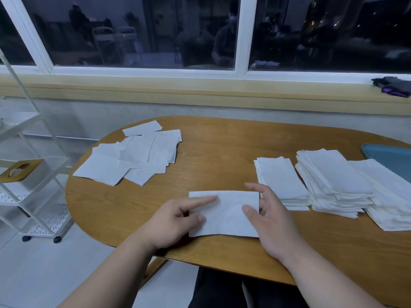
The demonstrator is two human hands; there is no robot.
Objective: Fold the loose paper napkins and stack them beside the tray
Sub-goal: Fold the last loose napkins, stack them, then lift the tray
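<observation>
1. the napkin being worked (pixel 224 215) lies flat on the counter (pixel 222 152) right in front of the person, between the two hands. it is a rectangle whose long axis runs left to right, so each short edge faces one hand.
2. the left hand (pixel 175 221) sits at the napkin's left short edge. its index finger lies straight along the top of the paper and presses it down, and the other fingers are curled in near the edge. whether the thumb nips the edge cannot be told.
3. the right hand (pixel 269 218) is at the right short edge. its thumb rests on top of the paper and its fingers are spread wide and relaxed just past the edge, not closed on it.
4. judged from this, the coming move turns on the right short edge. that edge would swing over toward the left one, and the left index finger would hold the sheet in place.
5. both forearms reach in from the near side of the counter with palms down and wrists low.
6. the right hand is also the nearer one to the nearest folded stack (pixel 280 178), which it almost touches. two taller stacks (pixel 333 181) follow to the right, and the last of them lies against the blue tray (pixel 393 156).
7. the loose napkins (pixel 138 154) lie in a heap at the far left, well apart from both hands, so plenty of folding is left.
</observation>
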